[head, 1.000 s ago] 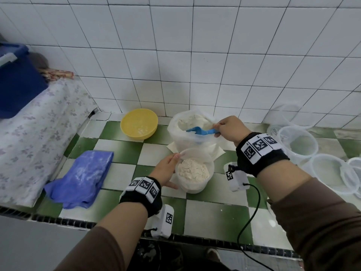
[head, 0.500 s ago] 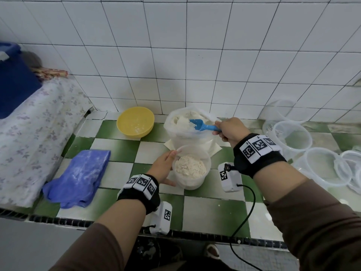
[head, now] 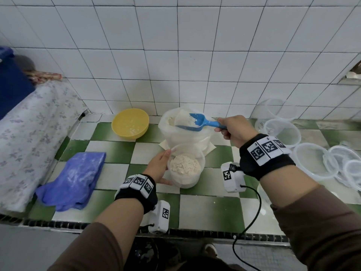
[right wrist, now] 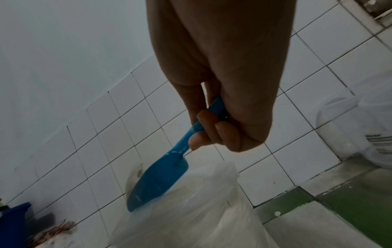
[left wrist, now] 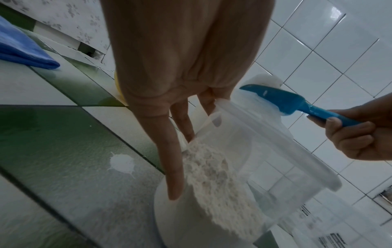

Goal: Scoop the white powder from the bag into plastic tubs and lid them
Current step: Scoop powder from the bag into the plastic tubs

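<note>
1. The green-and-white checked counter [head: 211, 210] bears everything; a folded blue cloth [head: 74, 178] lies at 9 o'clock of the tub and a yellow bowl [head: 130, 123] at 11 o'clock.
2. The clear bag [head: 185, 133] of white powder [head: 185, 119] stands at 12 o'clock of the tub, touching it, its mouth open.
3. Empty tubs [head: 282, 132] and loose lids [head: 312, 163] cluster at 3 o'clock; one tub carries a printed label, too blurred to read.
4. The plastic tub [head: 185, 167] sits between the hands, part-filled with powder, unlidded.
5. The left hand [head: 159, 167] steadies the tub at its 9 o'clock side, straight fingers [left wrist: 169, 151] pressed flat along the wall, thumb at the rim.
6. The right hand [head: 234, 130], at 2 o'clock of the tub, has its fingers curled tight round the handle of the blue scoop [head: 197, 122].
7. The scoop, heaped with powder, hangs over the bag's mouth.
8. Black-and-white square code markers sit on both wristbands [head: 263, 151]; no words on them.
</note>
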